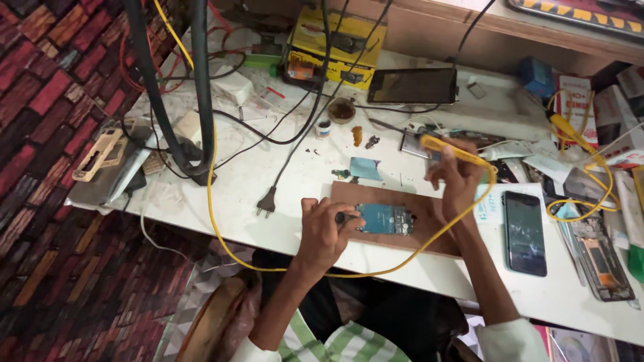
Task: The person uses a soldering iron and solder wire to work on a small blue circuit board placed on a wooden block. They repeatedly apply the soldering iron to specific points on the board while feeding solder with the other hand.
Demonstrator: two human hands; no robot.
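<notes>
A blue circuit board (pixel 389 218) lies on a brown wooden board (pixel 376 196) on the white workbench. My left hand (pixel 324 230) grips a thin dark tool whose tip touches the circuit board's left edge. My right hand (pixel 456 173) holds a yellow soldering iron (pixel 448 145) raised above and to the right of the circuit board; its yellow cord (pixel 463 213) loops down around the wooden board and off to the left.
A dark phone (pixel 524 232) lies to the right of the board, with an opened phone frame (pixel 598 252) beyond it. Another phone (pixel 412 85) lies at the back. A black plug (pixel 266 201), cables, a small flux pot (pixel 341 109) and a black lamp stand (pixel 201 100) crowd the left.
</notes>
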